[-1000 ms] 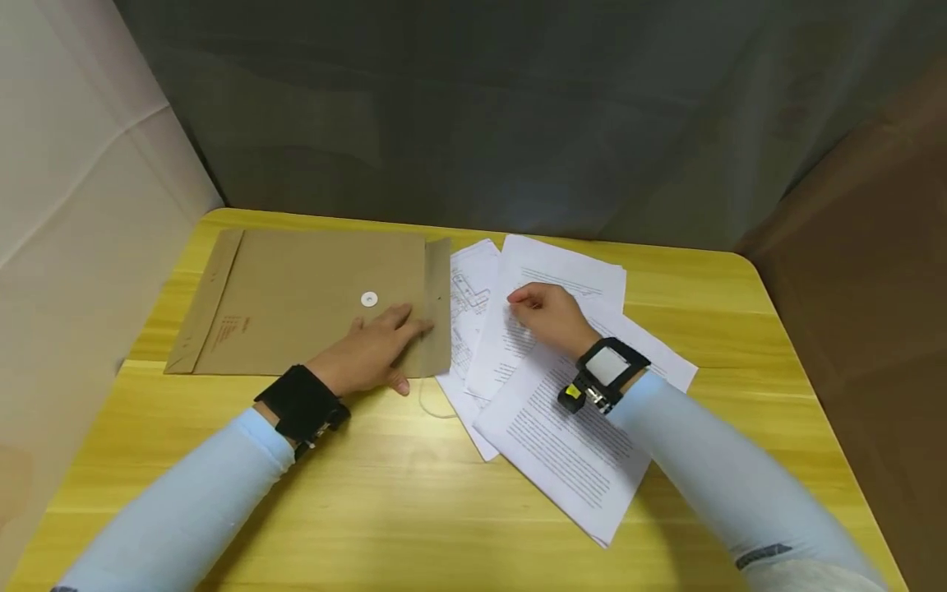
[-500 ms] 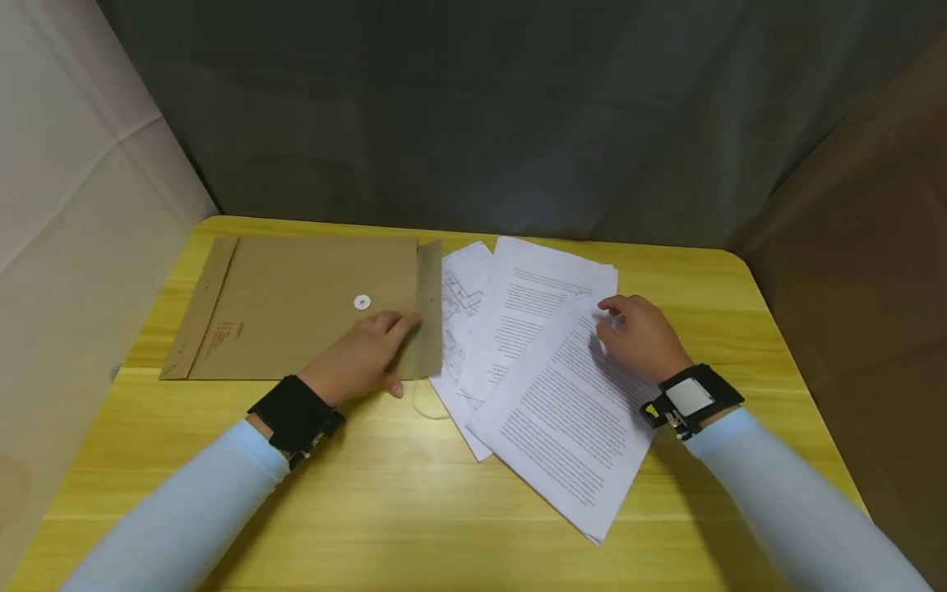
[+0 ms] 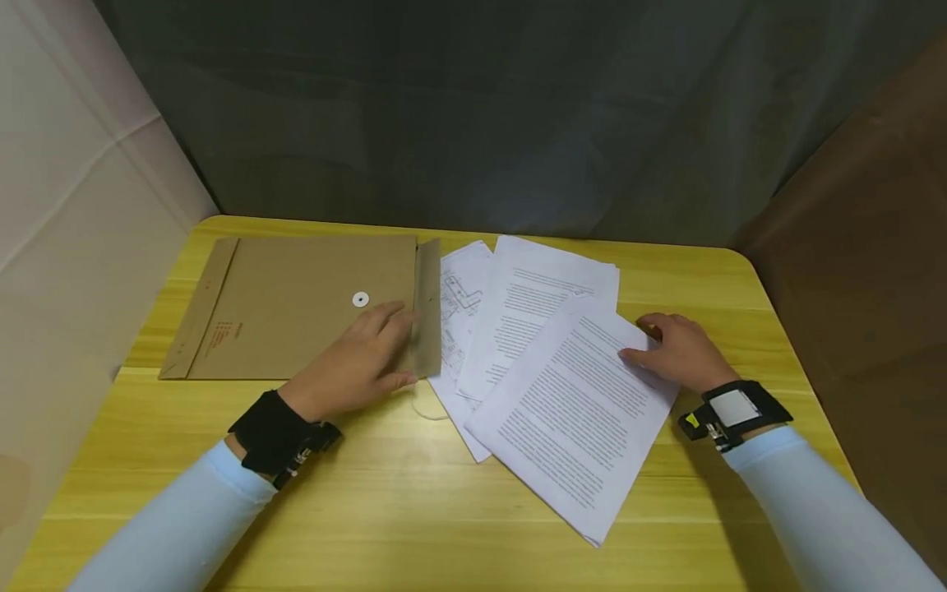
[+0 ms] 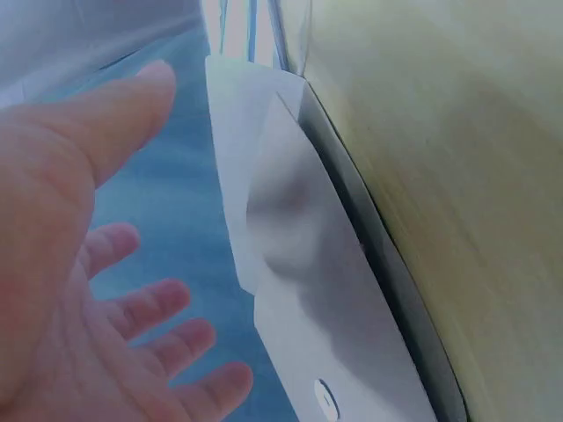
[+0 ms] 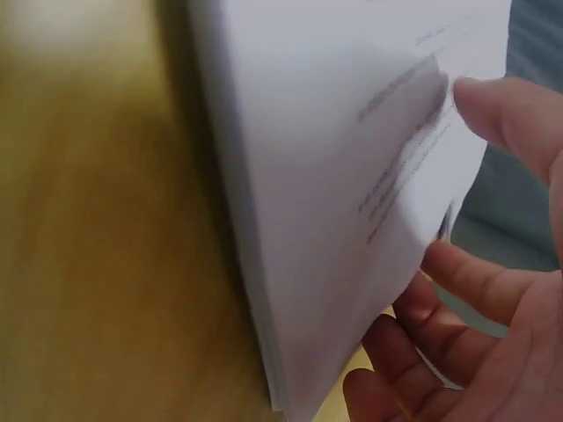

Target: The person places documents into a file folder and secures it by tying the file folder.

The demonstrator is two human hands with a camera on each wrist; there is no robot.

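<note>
A brown string-tie envelope [image 3: 296, 304] lies flat at the left of the yellow table [image 3: 414, 510], with its white button [image 3: 360, 299] facing up. My left hand [image 3: 370, 349] rests flat on it beside the flap [image 3: 427, 304]. In the left wrist view the left hand [image 4: 106, 290] has its fingers spread and straight. Several printed sheets [image 3: 570, 403] are fanned out right of the envelope. My right hand [image 3: 669, 349] sits at the right edge of the top sheets. The thumb [image 5: 501, 105] touches the top page [image 5: 352, 176] and the other fingers [image 5: 457, 281] lie loosely by its edge.
A diagram sheet [image 3: 460, 300] and a text sheet [image 3: 533, 300] lie under the top pile. A thin string [image 3: 425, 409] loops on the table below the flap. A grey curtain [image 3: 473, 123] hangs behind the table. A brown panel [image 3: 873, 247] stands at the right.
My right hand has slid from the middle of the sheets to the right edge of the top pile. The left hand has stayed on the envelope and shifted slightly.
</note>
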